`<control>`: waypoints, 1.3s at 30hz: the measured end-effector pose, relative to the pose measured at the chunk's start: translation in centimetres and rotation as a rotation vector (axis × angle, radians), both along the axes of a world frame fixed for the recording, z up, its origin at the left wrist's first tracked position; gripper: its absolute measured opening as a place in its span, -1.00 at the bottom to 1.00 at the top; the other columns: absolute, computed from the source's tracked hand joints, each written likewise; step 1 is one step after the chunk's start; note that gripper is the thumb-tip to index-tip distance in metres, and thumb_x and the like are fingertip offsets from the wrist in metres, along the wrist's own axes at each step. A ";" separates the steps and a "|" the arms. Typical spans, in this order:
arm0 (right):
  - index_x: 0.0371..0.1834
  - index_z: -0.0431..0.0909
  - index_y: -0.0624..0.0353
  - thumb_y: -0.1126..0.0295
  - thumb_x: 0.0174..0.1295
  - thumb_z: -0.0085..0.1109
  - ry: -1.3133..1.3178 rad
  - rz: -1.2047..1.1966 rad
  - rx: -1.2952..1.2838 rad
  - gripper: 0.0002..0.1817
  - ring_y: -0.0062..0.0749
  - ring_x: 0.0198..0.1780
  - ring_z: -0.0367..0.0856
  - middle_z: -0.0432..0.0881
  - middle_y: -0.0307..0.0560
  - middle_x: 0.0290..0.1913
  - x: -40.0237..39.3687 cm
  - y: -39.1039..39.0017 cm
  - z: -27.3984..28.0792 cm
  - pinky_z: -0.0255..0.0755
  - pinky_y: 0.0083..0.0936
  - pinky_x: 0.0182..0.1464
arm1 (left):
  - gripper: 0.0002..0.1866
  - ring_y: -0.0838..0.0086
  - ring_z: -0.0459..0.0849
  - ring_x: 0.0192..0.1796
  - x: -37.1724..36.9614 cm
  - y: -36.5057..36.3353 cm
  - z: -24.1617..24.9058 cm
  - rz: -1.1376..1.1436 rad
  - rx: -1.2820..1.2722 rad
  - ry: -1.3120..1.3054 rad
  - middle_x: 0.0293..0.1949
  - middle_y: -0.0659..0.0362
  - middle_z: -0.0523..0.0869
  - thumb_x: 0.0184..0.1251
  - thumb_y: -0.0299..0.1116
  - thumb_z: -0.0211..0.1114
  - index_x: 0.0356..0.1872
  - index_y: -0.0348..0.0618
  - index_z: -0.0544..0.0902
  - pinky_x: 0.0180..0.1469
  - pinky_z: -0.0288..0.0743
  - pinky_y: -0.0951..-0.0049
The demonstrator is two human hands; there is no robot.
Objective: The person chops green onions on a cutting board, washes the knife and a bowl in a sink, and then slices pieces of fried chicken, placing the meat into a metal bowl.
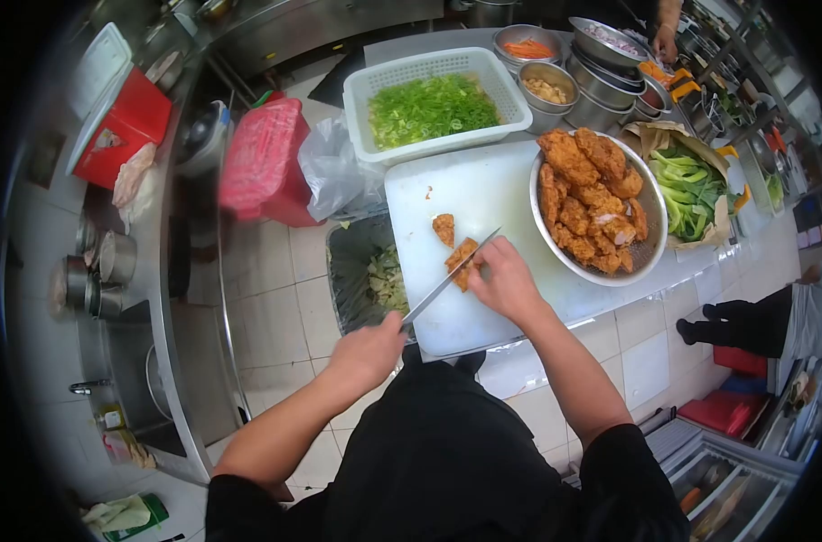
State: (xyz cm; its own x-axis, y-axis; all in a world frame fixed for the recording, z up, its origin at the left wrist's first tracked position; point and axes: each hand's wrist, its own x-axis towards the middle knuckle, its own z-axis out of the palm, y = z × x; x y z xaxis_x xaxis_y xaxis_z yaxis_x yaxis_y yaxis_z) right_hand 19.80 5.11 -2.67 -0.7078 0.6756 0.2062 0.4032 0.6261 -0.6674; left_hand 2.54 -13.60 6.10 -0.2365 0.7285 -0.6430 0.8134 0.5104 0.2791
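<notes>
Knife (438,289) in left fingers (391,330); right fingers (486,257) touch fried meat (460,254).

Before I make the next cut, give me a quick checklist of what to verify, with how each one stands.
1. Knife gripped: ok, the left hand is closed around the handle.
2. Fried piece on the cutting board: ok, it lies on the white surface at the blade.
3. Right hand safely clear of the edge: not ok, I'd say; its fingertips are very close to the blade.
4. Piece cut right through: cannot tell, the blade and fingers cover part of it.
5. Board free of scraps: not ok, small crumbs lie toward its far left.
6. Metal bowl out of the blade's way: ok, it stands off to the right.
</notes>
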 end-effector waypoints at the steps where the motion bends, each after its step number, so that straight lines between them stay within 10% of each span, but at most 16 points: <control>1: -0.25 0.58 0.27 0.49 0.13 0.32 0.013 -0.011 0.004 -0.84 0.08 -0.02 0.57 0.56 0.07 -0.19 -0.1 0.1 0.0 0.52 -0.16 0.05 | -0.72 -0.24 0.72 -0.13 0.3 1.2 -0.7 0.009 0.058 -0.017 -0.26 -0.24 0.76 0.61 -0.14 0.09 0.01 -0.16 0.40 -0.10 0.55 -0.17; 13: 0.56 0.30 0.02 0.49 -0.03 0.47 -0.347 0.357 0.130 -0.04 0.34 0.39 0.37 0.04 0.40 0.63 -1.9 2.2 3.1 0.39 -0.06 0.45 | -0.71 -0.12 0.74 -0.27 -5.4 -2.2 -1.2 0.030 0.219 0.232 -0.35 -0.13 0.74 0.56 -0.15 0.19 -0.04 -0.17 0.43 -0.20 0.58 -0.09; 20: 0.43 0.47 0.04 0.45 0.03 0.51 -0.055 0.157 -0.004 -0.21 0.38 0.35 0.39 0.17 0.37 0.52 -3.0 1.1 -0.3 0.41 -0.05 0.42 | -0.72 0.51 0.57 -0.63 -3.5 -2.6 -5.6 0.530 0.140 -0.717 -0.59 0.20 0.55 0.57 -0.23 0.23 -0.04 -0.26 0.44 -0.56 0.46 0.41; 31: 0.37 0.54 0.05 0.49 0.06 0.53 0.195 -0.021 0.184 -0.29 -0.01 0.24 0.51 0.19 0.24 0.51 3.8 2.6 6.2 0.60 -0.21 0.26 | -0.58 0.55 0.53 -0.64 0.0 1.5 2.5 0.259 0.233 -0.568 -0.59 0.26 0.54 0.58 -0.20 0.23 0.23 -0.29 0.42 -0.52 0.45 0.50; 35: 0.36 0.54 0.05 0.44 0.09 0.49 -0.014 -0.167 0.235 -0.32 0.11 0.35 0.50 0.23 0.27 0.53 11.2 5.7 10.9 0.55 -0.12 0.32 | -0.55 -0.05 0.78 -0.31 3.7 6.8 3.8 0.045 0.325 -0.365 -0.35 -0.15 0.75 0.54 -0.09 0.25 0.16 -0.25 0.47 -0.20 0.59 0.08; 39: 0.38 0.50 0.16 0.26 0.19 0.44 -0.062 -0.287 0.340 -0.34 0.19 0.34 0.54 0.51 0.40 0.34 14.6 11.8 11.3 0.44 -0.05 0.38 | -0.52 -0.23 0.74 -0.14 2.6 5.2 4.2 0.134 0.394 -0.313 -0.30 -0.22 0.75 0.52 -0.07 0.27 0.19 -0.23 0.46 -0.09 0.57 0.00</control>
